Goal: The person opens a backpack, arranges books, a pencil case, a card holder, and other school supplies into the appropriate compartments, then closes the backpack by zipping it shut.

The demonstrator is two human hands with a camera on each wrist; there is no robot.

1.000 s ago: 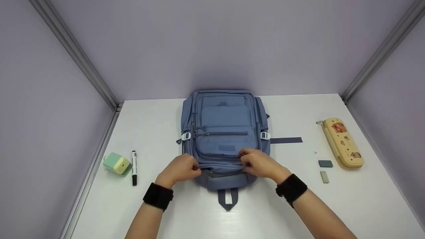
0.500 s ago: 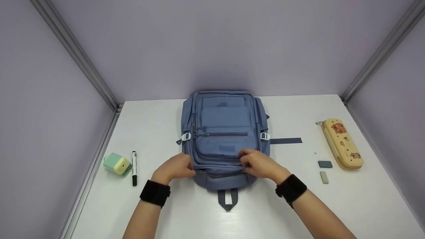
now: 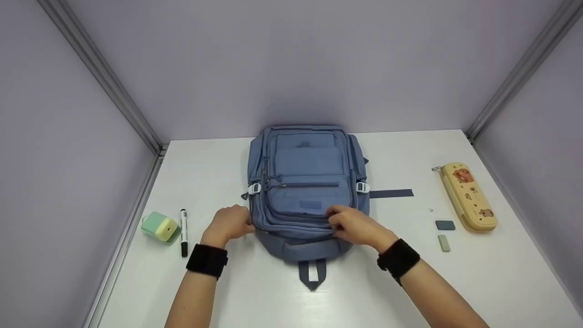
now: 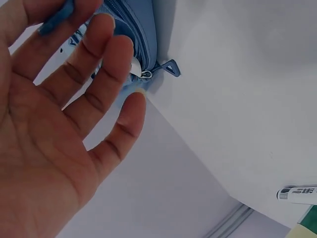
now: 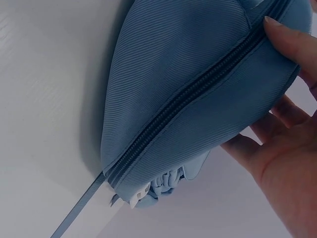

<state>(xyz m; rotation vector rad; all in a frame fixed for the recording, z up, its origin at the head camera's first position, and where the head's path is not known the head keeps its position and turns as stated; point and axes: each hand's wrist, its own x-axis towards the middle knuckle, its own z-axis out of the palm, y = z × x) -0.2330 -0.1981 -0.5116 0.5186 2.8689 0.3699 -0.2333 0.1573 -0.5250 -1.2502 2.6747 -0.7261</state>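
A blue backpack [image 3: 309,159] lies on the white table with its top handle [image 3: 312,278] toward me. My left hand [image 3: 227,223] is at its near left corner and pinches a blue zipper pull [image 4: 57,17], seen between the fingers in the left wrist view. My right hand [image 3: 357,225] grips the fabric at the bag's near right edge. In the right wrist view, the thumb of the right hand [image 5: 292,148] presses beside the zipper [image 5: 183,99], whose teeth run together along the bag's side. Another pull [image 4: 171,68] hangs from the bag's side.
Left of the bag lie a green and yellow block-shaped thing [image 3: 160,227] and a black-capped white marker [image 3: 184,232]. On the right are a yellow pencil case [image 3: 469,196], a dark teal block [image 3: 445,225] and a pale green block [image 3: 444,243]. A strap [image 3: 391,193] extends rightward.
My left hand has moved left and slightly away from me along the bag's near edge, the zipper slider going with it. The gap along that zipper has narrowed. My right hand stays in place.
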